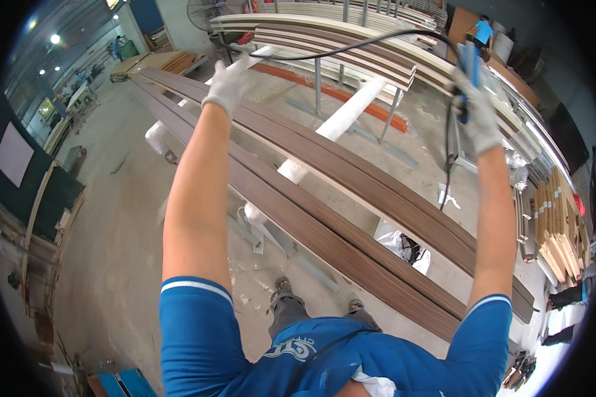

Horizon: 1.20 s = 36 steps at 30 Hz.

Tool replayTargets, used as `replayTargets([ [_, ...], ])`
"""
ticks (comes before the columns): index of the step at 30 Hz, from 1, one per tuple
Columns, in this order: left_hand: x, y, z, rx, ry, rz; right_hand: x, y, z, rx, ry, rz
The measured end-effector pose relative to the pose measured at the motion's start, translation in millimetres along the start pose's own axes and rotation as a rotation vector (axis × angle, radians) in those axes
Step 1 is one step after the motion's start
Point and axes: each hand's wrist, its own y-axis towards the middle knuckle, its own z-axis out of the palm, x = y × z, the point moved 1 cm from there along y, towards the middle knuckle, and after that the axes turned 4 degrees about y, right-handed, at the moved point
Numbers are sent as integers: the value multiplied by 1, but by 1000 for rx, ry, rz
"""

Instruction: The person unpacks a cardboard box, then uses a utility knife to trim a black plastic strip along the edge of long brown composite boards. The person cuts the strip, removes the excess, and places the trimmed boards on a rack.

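My right hand (480,119), in a white glove, is raised at the right and closed around a blue and black hand tool (471,63). A black hose (351,47) arches across the far side and hangs down beside this hand. My left hand (228,89), also gloved, is held out over the far part of the brown boards, its fingers apart and nothing seen in them. Long wood-grain brown boards (338,159) lie below both hands, side by side on white-wrapped support bars (351,109). Motion slightly blurs both gloves.
Beyond the boards, a metal rack (318,86) bears more long brown and white profiles. An orange beam (377,116) lies on the floor beneath. Stacked timber pieces (556,218) stand at the right. A person in a blue top (483,32) is at the far right.
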Motion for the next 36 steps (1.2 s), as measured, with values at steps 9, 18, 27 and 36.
replayTargets([
  [9, 63, -183, 114, -96, -1801, -715, -149, 91, 231, 223, -452, 252],
  [18, 10, -535, 182, 170, -1581, -1738, -219, 181, 279, 45, -501, 172],
  [27, -77, -595, 186, 415, -1585, -1992, -155, 187, 279, 376, -348, 238],
  [36, -132, -516, 179, 666, -1667, -1648, -176, 117, 173, 374, -104, 349],
])
